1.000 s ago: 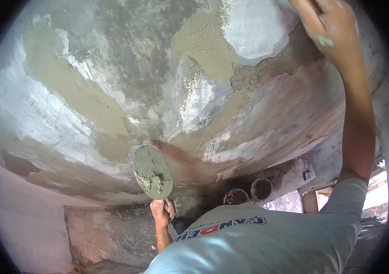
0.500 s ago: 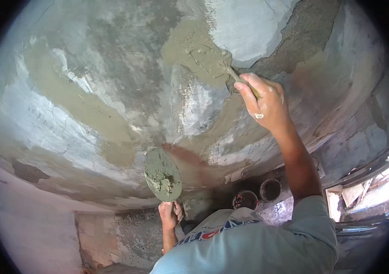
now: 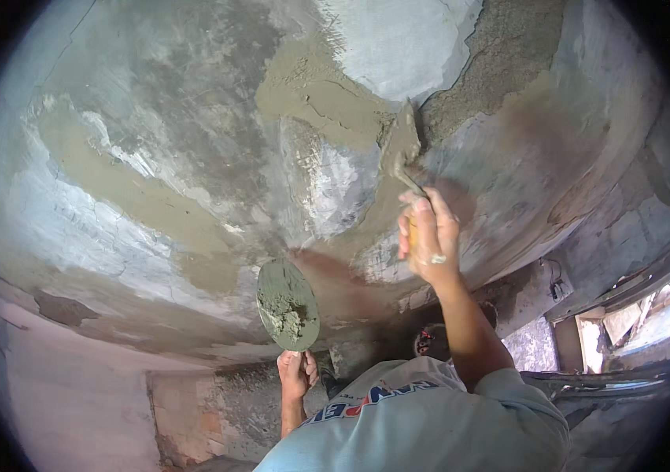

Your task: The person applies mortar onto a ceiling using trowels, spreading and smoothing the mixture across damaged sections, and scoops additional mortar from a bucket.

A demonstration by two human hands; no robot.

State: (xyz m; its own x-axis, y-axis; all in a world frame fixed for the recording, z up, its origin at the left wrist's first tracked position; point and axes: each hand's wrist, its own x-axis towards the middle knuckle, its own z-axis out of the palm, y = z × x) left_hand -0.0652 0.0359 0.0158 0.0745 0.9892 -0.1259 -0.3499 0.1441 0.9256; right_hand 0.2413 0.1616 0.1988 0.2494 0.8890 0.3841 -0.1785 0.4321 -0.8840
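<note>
My right hand (image 3: 429, 236) grips the handle of a small trowel (image 3: 400, 149). Its blade lies flat against the curved grey ceiling (image 3: 193, 126), at the lower end of a fresh band of wet mortar (image 3: 311, 90). My left hand (image 3: 297, 374) holds up a round mortar board (image 3: 287, 303) by its handle, below and left of the trowel. A lump of wet mortar sits on the board. There is a ring on one finger of my right hand.
Older tan mortar streaks (image 3: 138, 193) cross the ceiling at left. A rough unplastered patch (image 3: 500, 71) lies at upper right. A pinkish wall (image 3: 59, 377) stands at lower left, and an opening with daylight (image 3: 634, 315) at right. My light shirt (image 3: 421, 425) fills the bottom.
My right hand has come down from the upper right to the middle of the ceiling, dragging the trowel along the mortar band. The mortar board in my left hand has hardly moved.
</note>
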